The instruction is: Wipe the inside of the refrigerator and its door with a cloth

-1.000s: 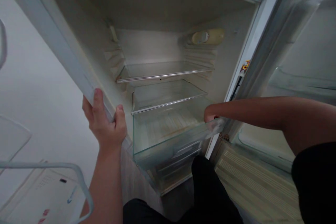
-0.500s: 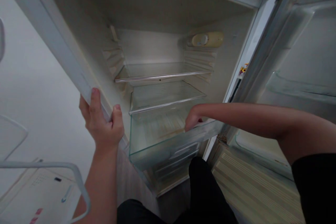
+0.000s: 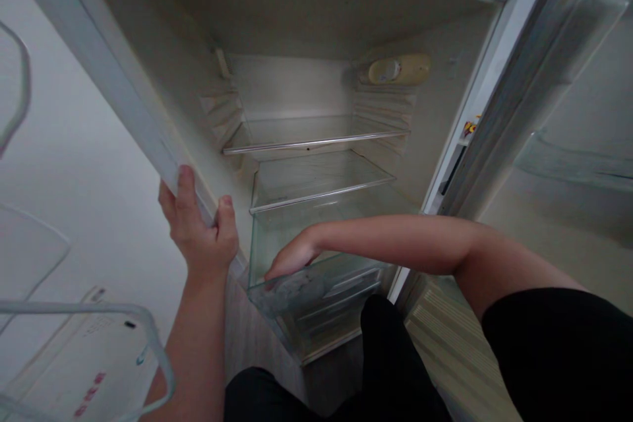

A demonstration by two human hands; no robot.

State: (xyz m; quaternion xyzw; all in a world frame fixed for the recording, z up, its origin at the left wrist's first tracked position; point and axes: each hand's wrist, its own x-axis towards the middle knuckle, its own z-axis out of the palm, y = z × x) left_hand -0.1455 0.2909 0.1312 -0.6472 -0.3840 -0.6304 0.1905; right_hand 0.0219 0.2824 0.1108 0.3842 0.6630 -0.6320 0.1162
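Observation:
My left hand [image 3: 200,231] grips the left edge of an open fridge [image 3: 143,125], thumb on the inner side and fingers on the outer. My right hand [image 3: 291,257] reaches down inside a clear drawer [image 3: 341,270], at its front left corner. Its fingers are partly hidden behind the drawer's front wall. Through that wall a pale, crumpled cloth [image 3: 297,287] shows blurrily under the hand. The drawer is pulled out below two glass shelves, the upper shelf [image 3: 316,128] and the lower shelf [image 3: 321,178].
The fridge door [image 3: 558,112] stands open on the right, with clear door racks. A yellowish lamp cover [image 3: 400,70] is on the inner right wall. A white wire frame [image 3: 148,330] and a white box [image 3: 74,356] are at lower left. My knees are close below the drawer.
My right hand has swept left along the drawer, from its right side to the front left corner. My left hand keeps its hold on the fridge edge.

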